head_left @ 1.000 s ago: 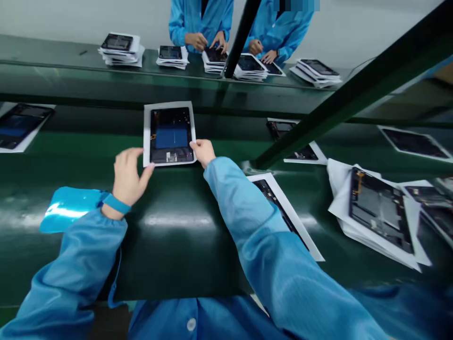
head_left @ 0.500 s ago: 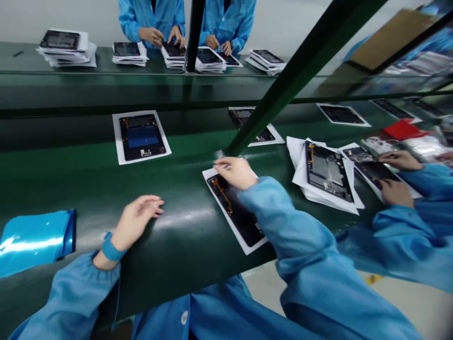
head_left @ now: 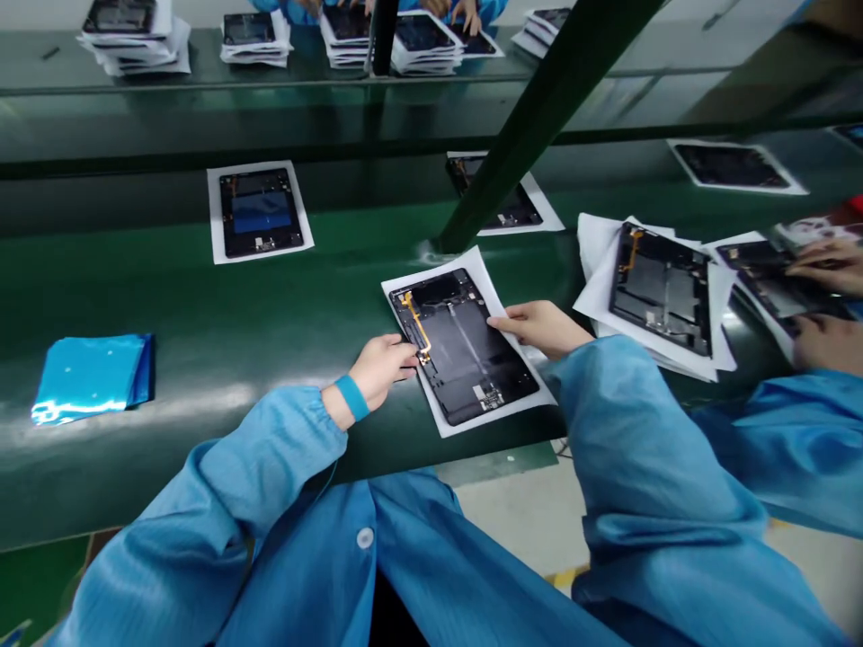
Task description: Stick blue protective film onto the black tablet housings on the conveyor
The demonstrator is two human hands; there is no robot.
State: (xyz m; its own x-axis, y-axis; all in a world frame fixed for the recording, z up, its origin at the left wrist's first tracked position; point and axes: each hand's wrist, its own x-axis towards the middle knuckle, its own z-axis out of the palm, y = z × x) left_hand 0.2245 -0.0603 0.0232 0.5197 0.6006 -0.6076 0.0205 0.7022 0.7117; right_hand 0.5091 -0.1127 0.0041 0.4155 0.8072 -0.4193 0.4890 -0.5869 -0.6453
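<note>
A black tablet housing [head_left: 465, 350] with an orange flex cable [head_left: 419, 323] along its left side lies on a white sheet [head_left: 441, 422] in front of me. My left hand [head_left: 378, 367], with a blue band at the wrist, grips the housing's left edge by the lower end of the cable, fingers closed. From the other side, my right hand [head_left: 543, 327] pinches the right edge between thumb and fingers. The fingertips under the edges are partly hidden.
Blue film pieces [head_left: 94, 377] lie at the left. Another tablet housing [head_left: 262, 216] sits on paper farther back. A green post [head_left: 519, 135] slants up behind my work. Stacked housings [head_left: 664, 288] stand at right, beside a co-worker's hands [head_left: 826, 265].
My left hand has moved right to the housing's left edge. My right hand has gone from its top end to its right edge. The view has tilted down.
</note>
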